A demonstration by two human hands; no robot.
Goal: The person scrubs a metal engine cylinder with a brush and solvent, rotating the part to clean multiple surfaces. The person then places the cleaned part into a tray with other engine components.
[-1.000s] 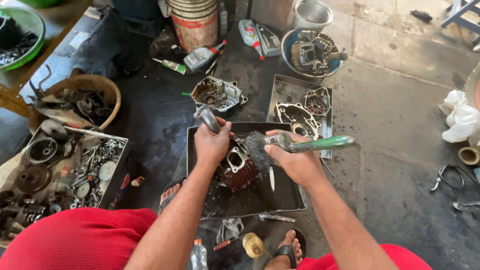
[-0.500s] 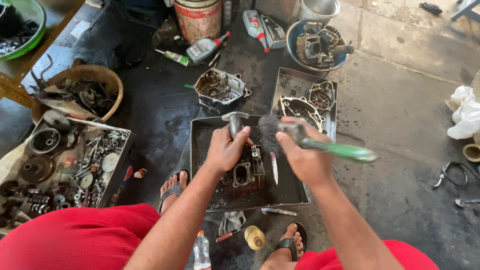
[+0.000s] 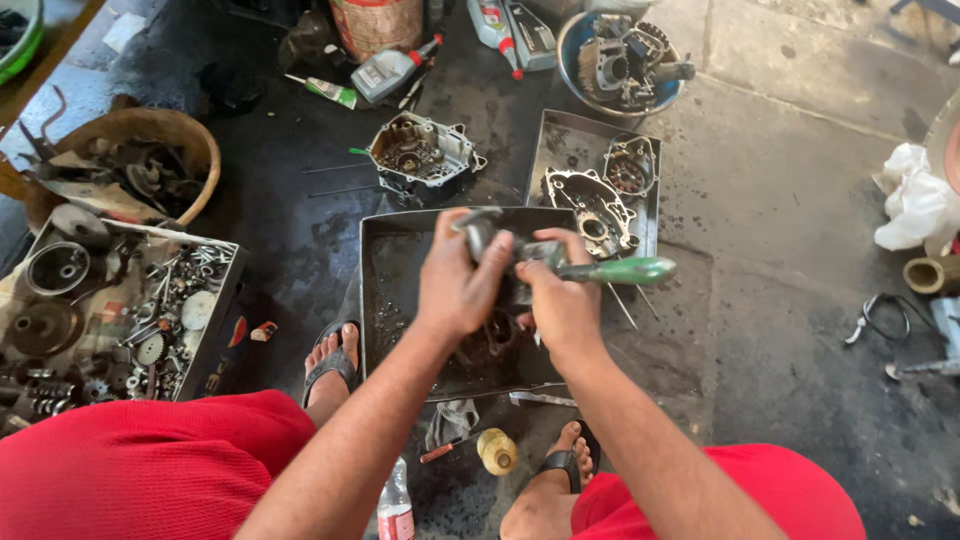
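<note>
Fingers of our left hand (image 3: pixel 455 285) clench a grey metal engine part (image 3: pixel 478 232), raised above the shallow black metal tray (image 3: pixel 385 300). Our right hand (image 3: pixel 565 300) grips a green-handled brush (image 3: pixel 610 271); its long axis runs crosswise over the tray, the head meeting the part, handle pointing right, beyond the tray's right rim.

A tray (image 3: pixel 385 300) sat on the floor between the feet, both hands (image 3: pixel 455 285) over it. A second tray (image 3: pixel 575 135) holding engine covers (image 3: pixel 592 208) lay behind it to the right, with a bowl (image 3: pixel 575 45) of parts farther back. A box (image 3: pixel 215 300) of small parts stood left, a basket (image 3: pixel 170 130) behind it.
</note>
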